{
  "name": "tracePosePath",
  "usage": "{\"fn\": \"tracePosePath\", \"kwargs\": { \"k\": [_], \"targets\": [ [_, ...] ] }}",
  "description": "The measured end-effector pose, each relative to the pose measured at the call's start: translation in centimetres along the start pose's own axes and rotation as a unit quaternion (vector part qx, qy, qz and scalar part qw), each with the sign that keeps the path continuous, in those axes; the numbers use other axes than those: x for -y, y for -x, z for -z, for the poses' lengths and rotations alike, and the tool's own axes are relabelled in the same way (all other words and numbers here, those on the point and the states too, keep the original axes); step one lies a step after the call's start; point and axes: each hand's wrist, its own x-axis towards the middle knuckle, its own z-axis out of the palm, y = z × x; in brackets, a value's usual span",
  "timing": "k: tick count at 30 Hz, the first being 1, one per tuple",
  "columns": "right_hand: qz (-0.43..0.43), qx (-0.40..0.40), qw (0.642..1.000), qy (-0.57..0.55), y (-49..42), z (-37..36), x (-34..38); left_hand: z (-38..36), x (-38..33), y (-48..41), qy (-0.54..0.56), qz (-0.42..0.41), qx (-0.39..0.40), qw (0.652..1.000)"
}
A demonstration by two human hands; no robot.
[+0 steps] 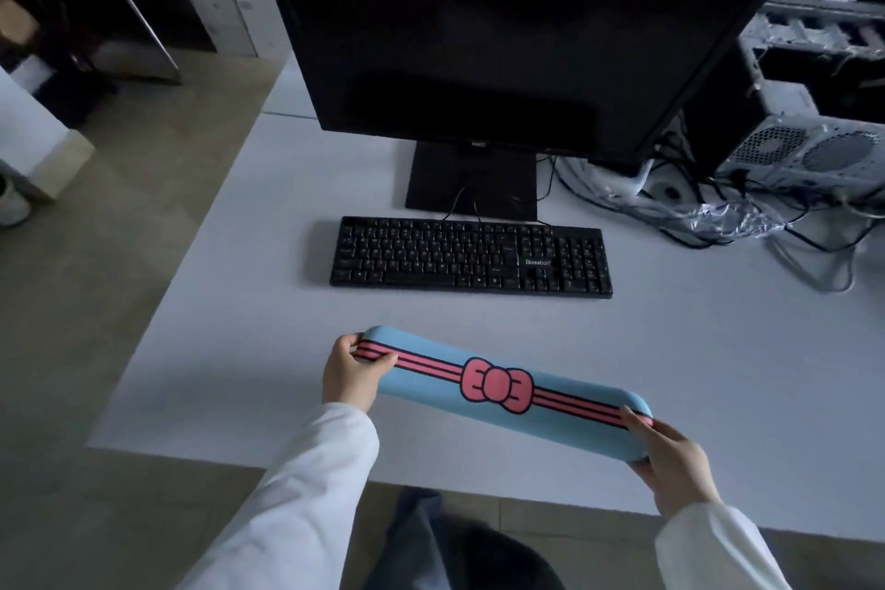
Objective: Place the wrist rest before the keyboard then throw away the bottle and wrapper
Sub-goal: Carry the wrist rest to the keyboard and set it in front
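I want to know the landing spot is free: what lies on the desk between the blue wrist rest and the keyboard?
Nothing: in the head view only bare white desk shows between the wrist rest, held at both ends by the left hand and right hand, and the keyboard.

Only readable bit is "Bosston" in white on the keyboard (471, 257), just above the arrow keys. The monitor (503, 29) bezel logo is too blurry to read.

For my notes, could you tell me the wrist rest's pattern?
Light blue wrist rest with pink stripes and bow; head view.
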Motion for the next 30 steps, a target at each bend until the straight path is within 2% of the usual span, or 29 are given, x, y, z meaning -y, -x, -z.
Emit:
{"fn": "tracePosePath", "kwargs": {
  "k": [8, 17, 22, 26, 30],
  "targets": [
    [-0.040, -0.066, 0.997, -0.016, 1.0, -1.9, -1.9, -0.4, -0.9, -4.1, -0.070, -0.004, 0.049, 0.996],
    [-0.063, -0.107, 0.992, -0.003, 1.0, -2.6, -3.6, -0.9, -0.9, -6.7, -0.178, -0.004, 0.074, 0.981],
    [-0.047, -0.136, 0.989, 0.037, 0.7, -2.2, -3.7, -0.3, -1.4, -6.9, -0.158, -0.015, 0.029, 0.987],
    [-0.023, -0.177, 0.982, 0.069, 0.7, -1.8, -3.2, 0.0, -1.4, -7.3, -0.148, -0.017, 0.038, 0.988],
    [-0.029, -0.179, 0.981, 0.074, 0.3, -1.5, -3.5, -0.1, -1.1, -7.3, -0.151, -0.004, 0.054, 0.987]
  ]
}}
